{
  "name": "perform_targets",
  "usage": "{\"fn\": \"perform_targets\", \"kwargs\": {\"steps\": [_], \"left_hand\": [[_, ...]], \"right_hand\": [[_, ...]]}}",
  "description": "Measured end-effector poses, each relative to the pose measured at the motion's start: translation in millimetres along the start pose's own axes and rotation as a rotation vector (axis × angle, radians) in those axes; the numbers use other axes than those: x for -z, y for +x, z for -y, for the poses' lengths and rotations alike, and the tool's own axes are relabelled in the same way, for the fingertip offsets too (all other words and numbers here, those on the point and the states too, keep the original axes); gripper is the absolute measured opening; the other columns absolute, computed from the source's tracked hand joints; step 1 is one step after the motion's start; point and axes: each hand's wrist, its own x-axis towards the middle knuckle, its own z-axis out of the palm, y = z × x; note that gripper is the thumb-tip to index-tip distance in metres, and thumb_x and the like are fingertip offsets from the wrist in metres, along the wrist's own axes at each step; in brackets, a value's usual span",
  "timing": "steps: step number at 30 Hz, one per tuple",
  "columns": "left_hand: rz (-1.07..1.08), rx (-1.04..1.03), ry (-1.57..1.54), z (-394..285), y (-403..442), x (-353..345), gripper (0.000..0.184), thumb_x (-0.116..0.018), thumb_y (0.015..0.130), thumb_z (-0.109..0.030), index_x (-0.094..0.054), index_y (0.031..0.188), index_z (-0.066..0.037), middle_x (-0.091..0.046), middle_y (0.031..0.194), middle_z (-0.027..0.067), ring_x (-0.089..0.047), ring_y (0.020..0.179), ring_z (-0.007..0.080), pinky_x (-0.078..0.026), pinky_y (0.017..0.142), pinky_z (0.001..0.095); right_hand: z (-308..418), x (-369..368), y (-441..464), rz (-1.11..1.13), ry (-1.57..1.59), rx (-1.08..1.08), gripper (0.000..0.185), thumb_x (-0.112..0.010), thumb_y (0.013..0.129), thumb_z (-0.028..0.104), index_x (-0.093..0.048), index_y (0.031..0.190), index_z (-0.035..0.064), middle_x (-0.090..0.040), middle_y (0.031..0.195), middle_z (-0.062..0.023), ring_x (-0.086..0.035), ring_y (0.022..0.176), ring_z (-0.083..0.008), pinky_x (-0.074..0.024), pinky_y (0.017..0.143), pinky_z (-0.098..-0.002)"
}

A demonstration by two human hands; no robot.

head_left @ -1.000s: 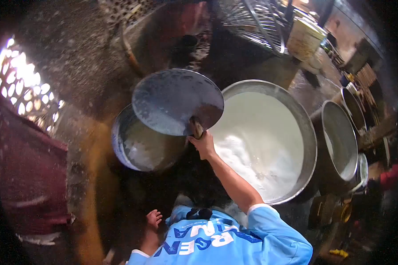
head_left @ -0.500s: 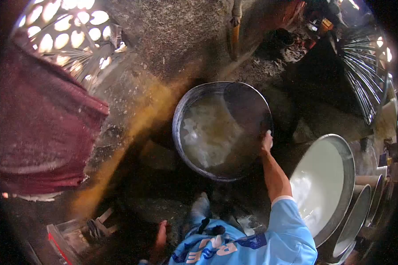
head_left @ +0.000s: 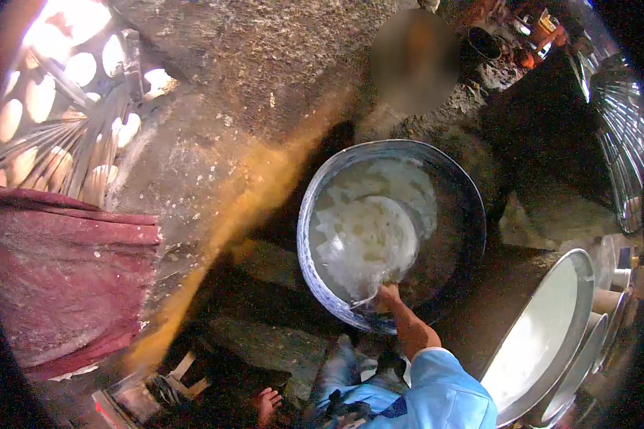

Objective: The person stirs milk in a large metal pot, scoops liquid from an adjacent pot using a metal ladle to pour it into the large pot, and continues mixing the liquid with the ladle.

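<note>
The right hand (head_left: 388,293) seems closed on the near end of a round pan (head_left: 368,232), though the contact is blurred, and the pan lies ahead and slightly left of that grip inside a large pot (head_left: 305,250), the left hand (head_left: 267,402) well apart, fingers loosely spread.

the person wears a light blue short-sleeved shirt (head_left: 451,393) with a white-edged cuff (head_left: 428,350).

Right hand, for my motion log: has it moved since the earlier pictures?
Yes: relative to the pot, the right hand moved from right side to near side.
</note>
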Motion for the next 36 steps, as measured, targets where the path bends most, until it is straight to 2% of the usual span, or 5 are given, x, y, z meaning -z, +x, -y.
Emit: {"fn": "perform_targets", "kwargs": {"steps": [19,22,24,27,36], "left_hand": [[0.09,0.008,-0.071,-27,28,-105,0.034,-0.046,0.085,-0.028,-0.05,0.115,-0.012,-0.061,0.103,0.0083,-0.06,0.088,0.0257,-0.046,0.077,0.0458],[0.386,-0.106,-0.292,5,88,-110,0.034,-0.046,0.086,-0.031,-0.049,0.116,-0.014,-0.06,0.099,0.007,-0.061,0.083,0.0254,-0.047,0.074,0.0476],[0.611,-0.762,0.155,6,94,-132,0.036,-0.048,0.086,-0.034,-0.049,0.117,-0.015,-0.06,0.1,0.0057,-0.061,0.081,0.0234,-0.049,0.063,0.0403],[0.342,-0.032,0.035,-4,65,-164,0.035,-0.05,0.086,-0.033,-0.051,0.116,-0.015,-0.061,0.1,0.0053,-0.062,0.081,0.0212,-0.047,0.059,0.0354],[0.3,-0.144,0.252,38,-22,-244,0.035,-0.055,0.083,-0.029,-0.053,0.114,-0.012,-0.061,0.092,0.0064,-0.06,0.08,0.0234,-0.045,0.073,0.0429]], "right_hand": [[170,133,-314,0.24,0.089,-0.124,0.01,-0.064,0.077,0.005,-0.054,0.079,0.003,-0.053,0.065,-0.0049,-0.052,0.051,-0.0135,-0.043,0.043,-0.0293],[149,201,-377,0.181,0.15,-0.152,0.01,-0.064,0.077,0.004,-0.054,0.076,0.0022,-0.051,0.058,-0.0038,-0.051,0.047,-0.013,-0.0426,0.042,-0.0286],[170,233,-440,0.162,0.185,-0.137,0.011,-0.063,0.077,0.002,-0.052,0.074,0.0024,-0.05,0.057,-0.0044,-0.051,0.046,-0.0136,-0.0425,0.04,-0.0289],[113,303,-483,0.09,0.208,-0.187,0.013,-0.064,0.075,0.001,-0.051,0.073,0.0023,-0.05,0.058,-0.0049,-0.052,0.047,-0.0136,-0.0432,0.04,-0.0295],[-50,421,-569,-0.245,0.424,-0.251,0.01,-0.065,0.073,0.001,-0.056,0.07,-0.0033,-0.053,0.058,-0.0088,-0.054,0.046,-0.0186,-0.0463,0.042,-0.0324]]}}
